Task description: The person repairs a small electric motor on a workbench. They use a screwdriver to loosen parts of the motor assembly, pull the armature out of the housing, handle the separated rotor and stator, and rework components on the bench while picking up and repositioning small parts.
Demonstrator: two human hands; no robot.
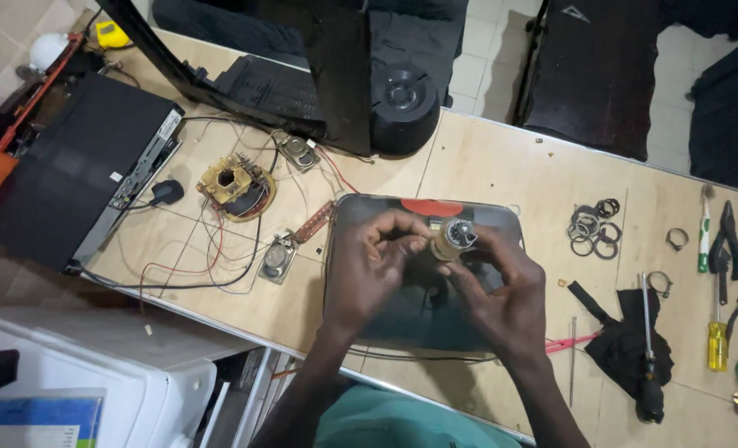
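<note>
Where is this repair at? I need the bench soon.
Done, it seems: a transformer and two speakers lie wired but loose on the bench. In hand: both the left hand and right hand grip a small round part over a dark tray. Left: rings and tools lie out.
</note>
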